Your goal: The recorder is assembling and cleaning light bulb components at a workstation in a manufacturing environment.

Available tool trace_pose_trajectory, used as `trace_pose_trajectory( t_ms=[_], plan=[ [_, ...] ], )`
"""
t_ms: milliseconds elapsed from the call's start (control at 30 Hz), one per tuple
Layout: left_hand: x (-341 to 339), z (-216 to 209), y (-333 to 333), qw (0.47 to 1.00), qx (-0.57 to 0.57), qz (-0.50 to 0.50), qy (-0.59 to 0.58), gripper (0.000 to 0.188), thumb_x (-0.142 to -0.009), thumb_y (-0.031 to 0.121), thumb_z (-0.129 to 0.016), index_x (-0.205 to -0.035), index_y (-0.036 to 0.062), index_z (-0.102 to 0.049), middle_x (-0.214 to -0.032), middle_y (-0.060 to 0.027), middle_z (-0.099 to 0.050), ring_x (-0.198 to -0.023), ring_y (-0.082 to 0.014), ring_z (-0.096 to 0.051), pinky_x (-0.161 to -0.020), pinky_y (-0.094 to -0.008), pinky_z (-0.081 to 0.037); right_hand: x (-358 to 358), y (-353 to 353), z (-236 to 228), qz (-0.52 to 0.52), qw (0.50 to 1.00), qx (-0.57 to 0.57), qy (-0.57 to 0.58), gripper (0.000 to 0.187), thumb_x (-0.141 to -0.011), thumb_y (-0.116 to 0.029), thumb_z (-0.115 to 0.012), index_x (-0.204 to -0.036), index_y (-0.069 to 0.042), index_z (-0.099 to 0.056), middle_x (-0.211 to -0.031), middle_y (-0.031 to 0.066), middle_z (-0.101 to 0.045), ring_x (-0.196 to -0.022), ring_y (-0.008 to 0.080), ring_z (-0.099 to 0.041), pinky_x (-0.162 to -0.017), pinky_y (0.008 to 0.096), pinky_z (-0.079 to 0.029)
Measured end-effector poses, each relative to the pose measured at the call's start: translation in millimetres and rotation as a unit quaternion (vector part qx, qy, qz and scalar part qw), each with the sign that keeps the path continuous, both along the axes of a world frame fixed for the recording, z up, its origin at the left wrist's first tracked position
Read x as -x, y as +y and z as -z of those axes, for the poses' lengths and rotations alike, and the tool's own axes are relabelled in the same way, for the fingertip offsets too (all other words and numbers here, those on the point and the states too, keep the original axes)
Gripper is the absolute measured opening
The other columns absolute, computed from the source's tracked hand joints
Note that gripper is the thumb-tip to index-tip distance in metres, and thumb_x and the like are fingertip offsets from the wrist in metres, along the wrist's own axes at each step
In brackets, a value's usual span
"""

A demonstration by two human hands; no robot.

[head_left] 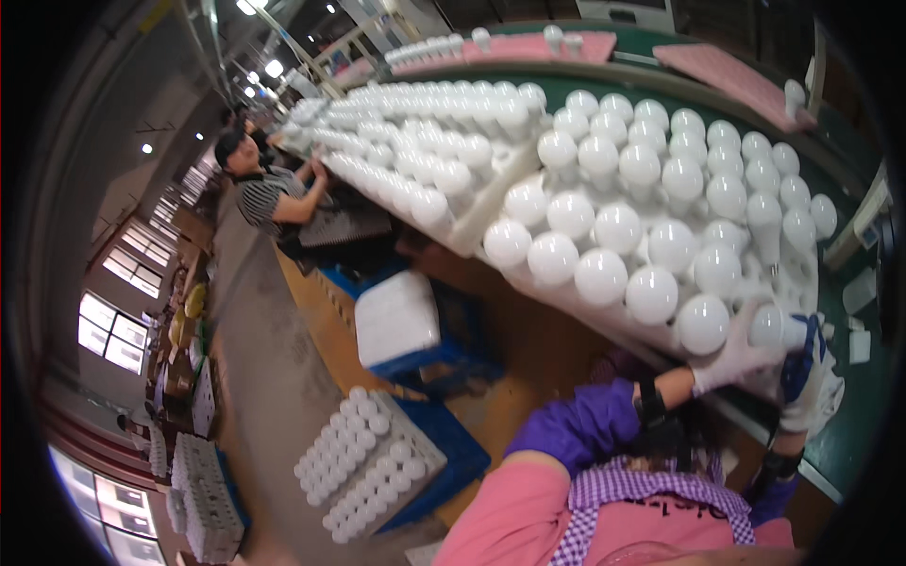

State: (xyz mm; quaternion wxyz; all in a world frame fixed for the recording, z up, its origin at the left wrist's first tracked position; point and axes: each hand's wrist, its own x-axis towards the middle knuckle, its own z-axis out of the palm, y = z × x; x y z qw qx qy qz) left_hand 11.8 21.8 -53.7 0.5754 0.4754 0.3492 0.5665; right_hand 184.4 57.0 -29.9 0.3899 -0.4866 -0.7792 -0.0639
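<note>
In the head view, holding a white bulb (766, 325) in the gloved left hand (736, 358), with fingers curled about the round globe, at the near right corner of a white tray (802, 269). Close against the bulb's other end with the right hand (802, 382), gloved in white and blue; cannot tell whether pinching or merely touching with those fingers. Just left, more round bulbs (651, 292) in rows on the tray. At the right, green worktop (857, 406). Beyond the tray, pink pads (727, 80). Far left, a co-worker (269, 198) in a striped top, beside further bulb rows.
</note>
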Motion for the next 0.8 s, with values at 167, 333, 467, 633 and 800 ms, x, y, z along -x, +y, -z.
trace_pose_trajectory(
  t_ms=[167, 333, 467, 633, 800],
  plan=[
    [21.2, -1.8, 33.6, 0.995, -0.077, -0.028, 0.051, 0.075, -0.071, 0.022, -0.077, -0.133, 0.0065, -0.037, -0.102, -0.0158, -0.059, -0.086, -0.0200, -0.062, -0.069, -0.0314, -0.053, -22.2, 23.6, 38.4, -0.035, 0.995, 0.091, 0.000, 0.035, -0.091, 0.000, -0.050, -0.125, 0.001, -0.053, -0.115, 0.0103, -0.059, -0.109, 0.0213, -0.055, -0.099, 0.0306, -0.041],
    [25.0, -22.0, 23.0, 0.999, -0.033, 0.009, 0.040, 0.070, -0.072, 0.022, -0.077, -0.130, 0.0097, -0.039, -0.099, -0.0146, -0.059, -0.076, -0.0157, -0.061, -0.059, -0.0279, -0.051, -19.2, 13.6, 39.1, -0.052, 0.982, 0.118, 0.141, 0.047, -0.087, 0.002, -0.052, -0.133, 0.001, -0.045, -0.119, 0.0134, -0.056, -0.112, 0.0244, -0.054, -0.100, 0.0329, -0.041],
    [26.8, -33.4, 27.3, 0.996, -0.032, 0.030, 0.082, 0.073, -0.073, 0.020, -0.076, -0.133, 0.0072, -0.037, -0.111, -0.0147, -0.056, -0.093, -0.0163, -0.060, -0.075, -0.0295, -0.053, -26.2, 18.8, 43.4, -0.091, 0.938, 0.176, 0.285, 0.044, -0.089, 0.006, -0.049, -0.133, 0.001, -0.046, -0.120, 0.0113, -0.055, -0.112, 0.0214, -0.053, -0.101, 0.0303, -0.040],
    [56.4, -51.1, 20.9, 0.996, 0.028, 0.043, 0.066, 0.074, -0.074, 0.019, -0.076, -0.134, 0.0040, -0.036, -0.111, -0.0140, -0.056, -0.094, -0.0183, -0.060, -0.077, -0.0300, -0.054, 42.0, 6.9, -21.3, -0.052, 0.961, 0.116, 0.245, 0.026, -0.098, -0.023, -0.047, -0.105, -0.005, -0.064, -0.081, -0.0007, -0.059, -0.066, 0.0057, -0.054, -0.059, 0.0193, -0.042],
    [35.6, -33.9, 22.7, 0.997, -0.031, 0.046, 0.053, 0.074, -0.076, 0.024, -0.076, -0.134, 0.0032, -0.036, -0.115, -0.0149, -0.055, -0.102, -0.0200, -0.058, -0.086, -0.0327, -0.050, 24.1, 12.3, -7.9, -0.077, 0.980, 0.022, 0.181, 0.029, -0.097, -0.024, -0.047, -0.094, -0.003, -0.066, -0.067, -0.0042, -0.056, -0.043, -0.0002, -0.039, -0.039, 0.0166, -0.027]
  ],
)
